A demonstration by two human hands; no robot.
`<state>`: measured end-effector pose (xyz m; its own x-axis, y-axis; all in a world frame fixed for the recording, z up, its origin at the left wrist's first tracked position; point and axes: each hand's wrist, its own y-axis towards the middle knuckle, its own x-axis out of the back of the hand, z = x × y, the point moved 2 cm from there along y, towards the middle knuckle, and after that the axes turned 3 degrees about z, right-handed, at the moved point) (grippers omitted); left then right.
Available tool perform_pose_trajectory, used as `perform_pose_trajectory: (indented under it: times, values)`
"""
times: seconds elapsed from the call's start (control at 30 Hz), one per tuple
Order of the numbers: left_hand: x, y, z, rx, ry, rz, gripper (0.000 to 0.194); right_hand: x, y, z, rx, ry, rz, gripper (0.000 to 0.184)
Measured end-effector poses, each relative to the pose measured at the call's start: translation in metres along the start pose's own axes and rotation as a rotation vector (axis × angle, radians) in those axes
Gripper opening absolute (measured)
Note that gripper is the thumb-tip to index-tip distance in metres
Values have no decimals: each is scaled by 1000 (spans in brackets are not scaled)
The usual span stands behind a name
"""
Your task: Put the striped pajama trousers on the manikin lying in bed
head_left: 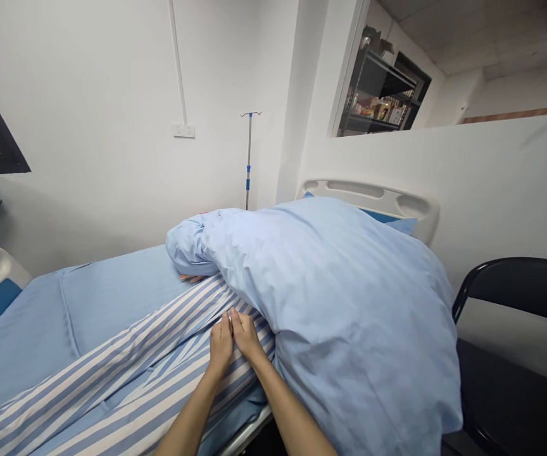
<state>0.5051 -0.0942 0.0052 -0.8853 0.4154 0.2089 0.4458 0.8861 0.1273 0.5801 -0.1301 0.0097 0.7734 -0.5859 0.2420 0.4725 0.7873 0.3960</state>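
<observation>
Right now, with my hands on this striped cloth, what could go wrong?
Your left hand and right hand on the striped cloth sit near the other person's hand, half under the duvet, so it might get bumped unseen. The duvet hangs over the near side and could slip or snag. The metal bed frame below your forearms could knock them.
</observation>
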Motion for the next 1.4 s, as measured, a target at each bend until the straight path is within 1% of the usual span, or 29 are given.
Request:
perform_pose_trajectory:
  times: [0.13, 0.2, 0.27, 0.33, 0.4, 0.5, 0.57, 0.67, 0.77, 0.87, 0.97, 1.0, 1.07, 1.17, 1.27, 1.4]
  values:
    - [-6, 5, -22, -5, -187, -18, 51, 5, 3, 0, -30, 111, -15, 47]
    - [-12, 10, -34, -13, -272, -16, 51, 8, 5, -1, -58, 158, -43, 48]
    - [-18, 15, -40, -17, -322, -13, 51, 10, 6, -3, -92, 177, -82, 48]
    - [-22, 19, -37, -15, -325, -19, 51, 12, 6, -5, -115, 170, -125, 47]
    - [-23, 19, -26, 9, -268, -50, 51, 11, 5, -8, -125, 158, -149, 47]
    - [-21, 14, -5, 10, -88, -76, 50, 9, 3, -9, -114, 142, -144, 48]
    - [-20, 9, 3, -16, 24, -77, 50, 8, 2, -8, -94, 108, -140, 49]
    - [-20, 7, 6, -20, 114, -73, 49, 8, 0, -6, -73, 31, -136, 50]
    - [-18, 5, 4, 3, 180, -49, 48, 6, -1, -3, -68, -42, -81, 54]
    - [-7, 0, 4, 6, 221, -10, 47, 1, -3, -2, -51, -151, -19, 61]
    - [18, -10, 10, 13, 261, 27, 47, -3, -6, -2, -43, -284, 9, 68]
    - [30, -14, 14, 20, 270, 26, 46, -4, -7, -3, -45, -322, 13, 70]
    - [60, -23, 23, 38, 281, 7, 45, -5, -7, -6, -46, -377, 25, 73]
    - [117, -36, 38, 63, 287, -46, 43, -6, -7, -10, -50, -439, 41, 77]
    - [181, -49, 50, 75, 304, -102, 42, -8, -6, -11, -62, -503, 50, 78]
    - [264, -68, 61, 83, 361, -167, 40, -11, -6, -7, -49, -545, 57, 79]
